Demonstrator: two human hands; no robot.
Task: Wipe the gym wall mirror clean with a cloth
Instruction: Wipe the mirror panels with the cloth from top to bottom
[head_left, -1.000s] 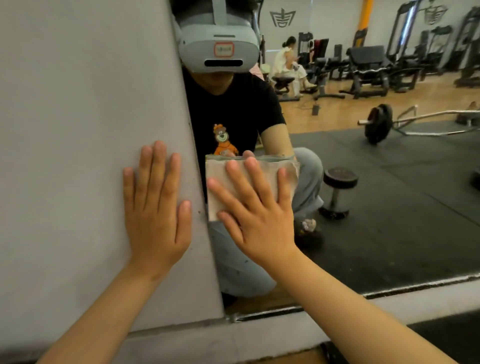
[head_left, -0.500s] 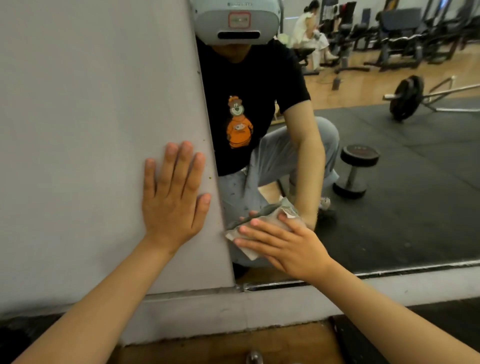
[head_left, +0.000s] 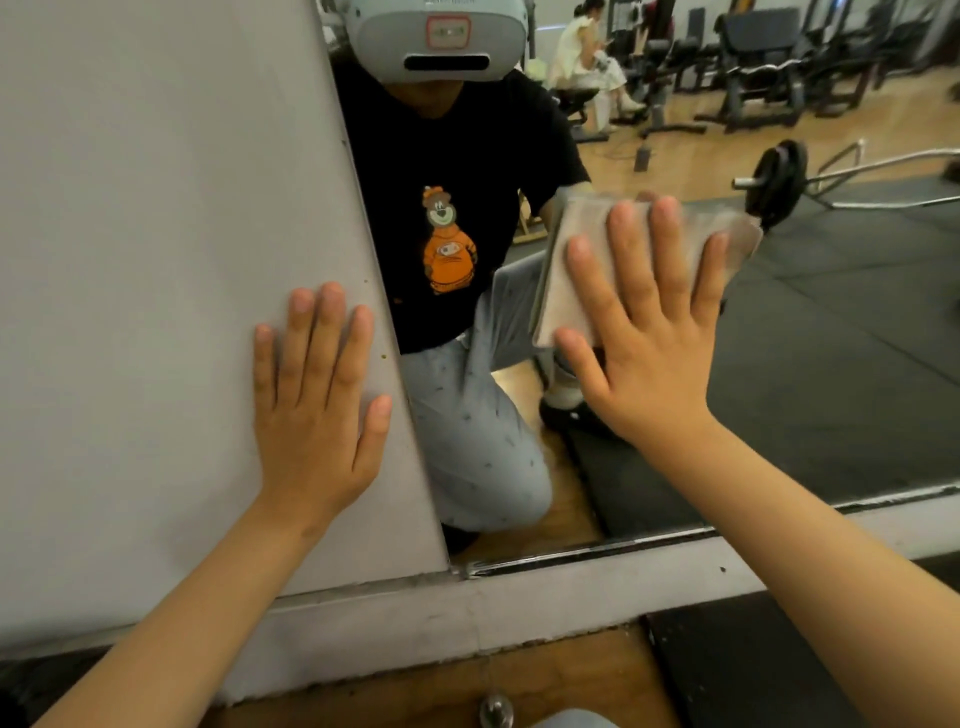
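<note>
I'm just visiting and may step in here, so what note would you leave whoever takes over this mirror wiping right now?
Left hand: flat, fingers straight, resting on the grey wall beside the mirror.
Right hand: fingers spread, pressing the folded cloth flat against the mirror.
Done: cloth is on the glass; which parts are already clean cannot be told.
Left: wipe across the rest of the mirror.

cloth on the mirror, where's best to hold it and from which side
The cloth lies folded flat against the mirror, so no edge is easy to pinch. Probably best is the broad middle, pressed from the front with spread, straight fingers, as the right hand does now. To lift it off, the right corner jutting past the little finger looks freest.
</note>
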